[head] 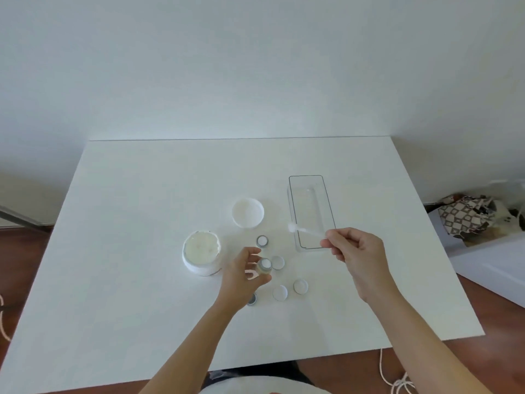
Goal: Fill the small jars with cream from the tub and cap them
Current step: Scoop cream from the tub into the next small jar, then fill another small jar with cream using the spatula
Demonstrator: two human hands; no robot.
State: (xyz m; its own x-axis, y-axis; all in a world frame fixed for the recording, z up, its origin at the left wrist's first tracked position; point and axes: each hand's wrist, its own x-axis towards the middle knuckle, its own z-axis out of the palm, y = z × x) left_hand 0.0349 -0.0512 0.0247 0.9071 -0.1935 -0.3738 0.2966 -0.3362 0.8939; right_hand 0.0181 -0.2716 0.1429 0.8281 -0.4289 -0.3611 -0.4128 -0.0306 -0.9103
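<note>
A single wide-angle view looks forward and down from the person's head. It faces the white bench (142, 280) at close range, with the wall (255, 66) beyond.

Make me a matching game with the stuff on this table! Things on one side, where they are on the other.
Things:
1. spatula
2. big tub
3. clear tray
4. tub lid

Places:
A. on the table, left of the left hand
B. on the table, behind the small jars
C. held in the right hand
D. on the table, farthest right

Pairs: 1-C, 2-A, 3-D, 4-B
</note>
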